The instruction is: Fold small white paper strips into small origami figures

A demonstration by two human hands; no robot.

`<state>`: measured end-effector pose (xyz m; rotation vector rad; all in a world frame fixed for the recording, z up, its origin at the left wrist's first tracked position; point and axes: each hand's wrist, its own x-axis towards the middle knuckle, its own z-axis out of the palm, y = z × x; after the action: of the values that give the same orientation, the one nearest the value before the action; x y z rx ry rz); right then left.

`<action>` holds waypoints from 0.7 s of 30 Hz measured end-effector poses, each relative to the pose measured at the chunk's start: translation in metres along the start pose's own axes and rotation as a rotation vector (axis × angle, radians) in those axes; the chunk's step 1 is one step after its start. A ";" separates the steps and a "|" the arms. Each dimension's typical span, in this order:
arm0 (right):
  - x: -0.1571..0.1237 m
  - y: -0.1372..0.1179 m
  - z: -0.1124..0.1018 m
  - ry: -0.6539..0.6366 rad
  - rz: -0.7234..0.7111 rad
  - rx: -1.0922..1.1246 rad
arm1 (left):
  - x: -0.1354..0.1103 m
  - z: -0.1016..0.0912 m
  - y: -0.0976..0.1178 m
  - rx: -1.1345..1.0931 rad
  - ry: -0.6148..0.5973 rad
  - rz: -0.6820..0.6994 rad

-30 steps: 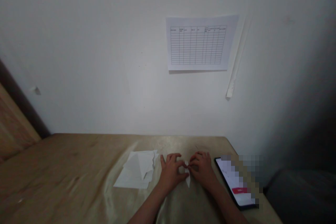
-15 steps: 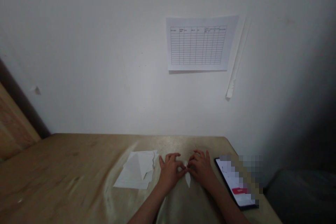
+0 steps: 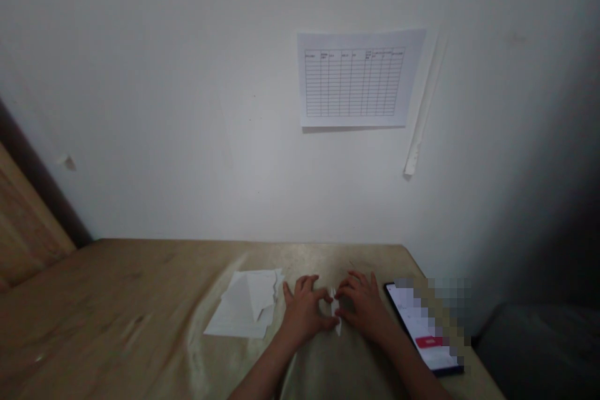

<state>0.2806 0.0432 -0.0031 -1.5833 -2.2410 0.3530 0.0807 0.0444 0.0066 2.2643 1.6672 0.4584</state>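
Note:
A narrow folded piece of white paper [image 3: 335, 307] lies on the table in front of me, pointed at its near end. From its left side my left hand [image 3: 305, 309] grips it, the thumb at the near end and the index finger higher up. My right hand [image 3: 362, 301] grips it from the right with thumb and index finger. The other fingers of both hands are raised and spread. Fingertips cover parts of the paper, so its exact folds cannot be made out.
Several loose white paper sheets [image 3: 237, 309] lie left of my hands on the brown table [image 3: 126, 312]. A phone with a lit screen [image 3: 417, 325], partly blurred out, lies to the right. On the wall behind hangs a printed table sheet [image 3: 354, 81].
My left thumb has slid toward the near end of the folded paper. Both hands' thumbs and index fingers, formerly pinched together at its middle, are now spread further apart along it.

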 end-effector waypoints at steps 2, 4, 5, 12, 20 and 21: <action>-0.001 0.001 -0.001 -0.009 -0.003 0.008 | 0.000 0.000 -0.001 0.012 -0.012 0.009; -0.003 0.001 -0.003 -0.027 -0.004 0.010 | 0.000 0.000 -0.002 0.020 -0.032 0.019; -0.004 0.000 -0.005 -0.039 -0.003 0.012 | 0.000 0.000 -0.003 0.022 -0.045 0.023; -0.011 -0.001 -0.011 -0.094 0.037 0.053 | -0.003 0.002 -0.011 0.027 -0.070 0.070; -0.014 -0.001 -0.014 -0.091 0.019 0.097 | -0.001 -0.002 -0.019 -0.010 -0.082 0.115; -0.014 -0.001 -0.014 -0.087 0.012 0.103 | -0.001 -0.003 -0.018 -0.010 -0.079 0.105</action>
<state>0.2900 0.0298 0.0082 -1.5565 -2.2396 0.5416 0.0639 0.0487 0.0017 2.3396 1.5100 0.3944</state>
